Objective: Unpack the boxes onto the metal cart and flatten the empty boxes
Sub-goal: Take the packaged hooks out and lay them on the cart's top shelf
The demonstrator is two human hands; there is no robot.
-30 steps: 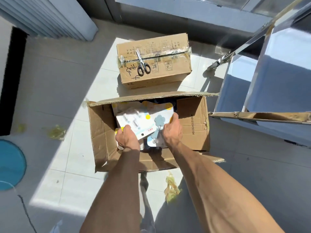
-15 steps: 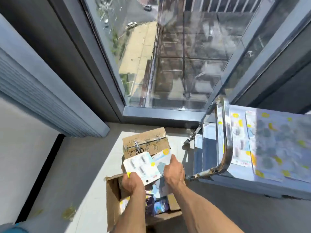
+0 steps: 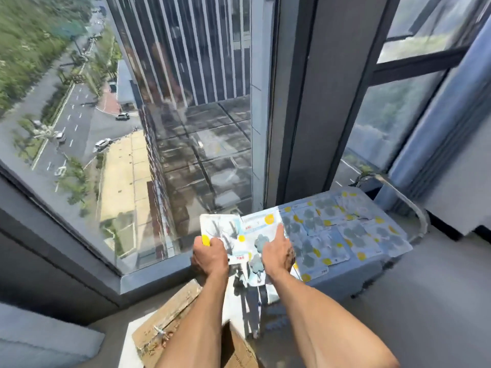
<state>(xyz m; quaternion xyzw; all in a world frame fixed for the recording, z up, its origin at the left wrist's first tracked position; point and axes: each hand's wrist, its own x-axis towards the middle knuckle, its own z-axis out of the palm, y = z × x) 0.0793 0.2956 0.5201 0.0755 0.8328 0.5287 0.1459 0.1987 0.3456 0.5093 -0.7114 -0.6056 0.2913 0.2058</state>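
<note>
both hands [image 3: 210,254] [image 3: 277,253] grip glossy flat packets [image 3: 247,235] beside the metal cart [image 3: 417,211].

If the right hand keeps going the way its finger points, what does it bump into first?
Probably the packets already lying on the metal cart. The right hand, gripping its stack of packets, points up and rightward over them; depth is hard to judge.

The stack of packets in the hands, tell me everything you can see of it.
The stack of packets is flat, glossy white and pale-blue card with yellow dots and grey flower shapes, fanned and blurred. The left hand grips its left edge, the right hand its right side. It is held at the near end of the metal cart.
</note>
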